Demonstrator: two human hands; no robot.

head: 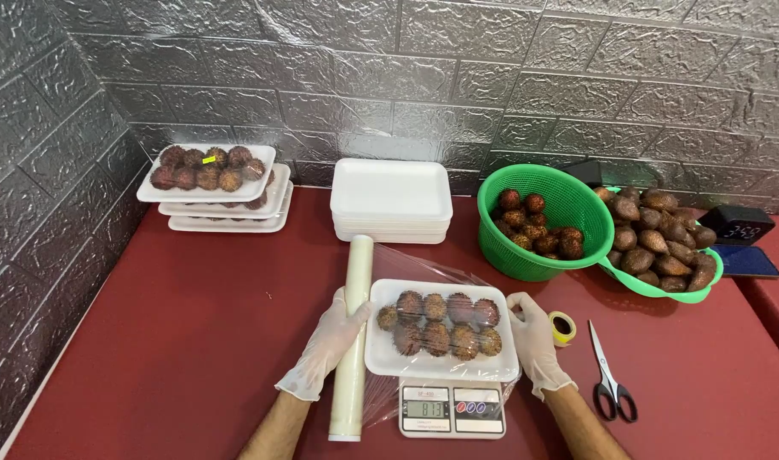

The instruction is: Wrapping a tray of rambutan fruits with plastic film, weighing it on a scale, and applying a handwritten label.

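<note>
I see a bright, evenly lit frame, light from overhead. Silver embossed wall (458, 77) throws soft glare along its tile ridges. Shadows short and soft under the stacked trays (391, 204) and green basket (543, 223) on the red counter (151, 341). Cling film (423, 266) shows faint sheen. Focus sharp centre; wide-angle bending at left wall edge. No motion blur. Scale display (426, 408) readable, slightly glossy.

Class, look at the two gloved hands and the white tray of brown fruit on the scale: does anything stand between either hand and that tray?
Nothing visible does. The right hand touches the tray at its right edge. The left hand grips the roll of cling film, which lies right against the tray's left edge, with film stretched over the fruit.
</note>
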